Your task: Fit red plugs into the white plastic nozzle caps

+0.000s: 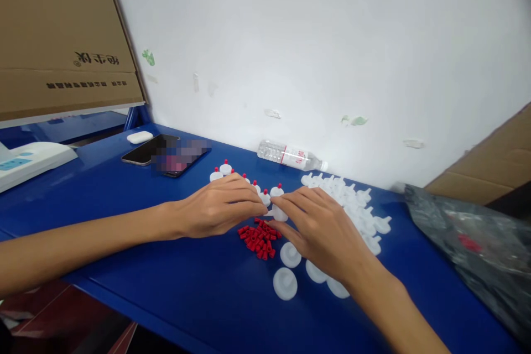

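My left hand (222,203) and my right hand (319,227) meet fingertip to fingertip over a blue table (166,265). Together they pinch a white plastic cap (279,213) between them. Just below the fingers lies a small heap of red plugs (259,238). Behind my left hand stand several white caps with red plugs fitted (226,168). A pile of plain white caps (357,204) lies beyond my right hand, and a few more caps (285,283) lie flat near my right wrist.
A clear water bottle (290,156) lies against the white wall. Phones (166,152) and a white earbud case (140,136) rest at the back left, a white device (29,161) at far left. Cardboard boxes (62,33) flank both sides; a dark plastic bag (468,243) lies right.
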Available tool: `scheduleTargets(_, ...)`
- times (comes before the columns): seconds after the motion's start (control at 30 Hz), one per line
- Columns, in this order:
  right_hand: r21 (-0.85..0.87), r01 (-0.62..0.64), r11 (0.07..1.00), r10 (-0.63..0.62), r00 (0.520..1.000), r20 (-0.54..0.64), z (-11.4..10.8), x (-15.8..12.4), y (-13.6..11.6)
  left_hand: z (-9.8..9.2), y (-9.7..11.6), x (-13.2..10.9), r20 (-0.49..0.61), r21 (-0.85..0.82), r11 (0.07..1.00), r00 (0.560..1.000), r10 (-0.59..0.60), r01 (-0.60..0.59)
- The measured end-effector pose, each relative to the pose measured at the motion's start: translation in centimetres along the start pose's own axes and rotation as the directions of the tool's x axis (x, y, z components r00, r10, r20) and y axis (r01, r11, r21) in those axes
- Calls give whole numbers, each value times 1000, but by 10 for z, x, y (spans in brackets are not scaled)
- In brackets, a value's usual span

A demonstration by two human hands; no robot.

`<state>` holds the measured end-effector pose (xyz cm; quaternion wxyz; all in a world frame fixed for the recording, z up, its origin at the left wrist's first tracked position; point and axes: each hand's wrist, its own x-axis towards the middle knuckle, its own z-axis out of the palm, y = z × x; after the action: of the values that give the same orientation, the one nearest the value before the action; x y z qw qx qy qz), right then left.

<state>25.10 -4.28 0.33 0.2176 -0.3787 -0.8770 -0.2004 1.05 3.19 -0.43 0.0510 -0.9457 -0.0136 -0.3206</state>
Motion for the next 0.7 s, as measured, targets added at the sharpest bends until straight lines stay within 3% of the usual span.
scheduleTargets(0.23, -10, 17, 1000, -18, 999, -50, -1, 1, -1, 2, -1, -2, -25, 17, 1000, 999, 23, -23)
scheduleTargets(0.4, -21, 33, 999, -35, 993, -114, -1, 3, -3, 4, 0, -3, -51, 67, 996, 997, -59, 63)
scheduleTargets(0.7, -171, 109, 979, -131, 984, -124, -1, 6, -9, 9, 3, -1, 36, -91, 984, 988, -150, 152)
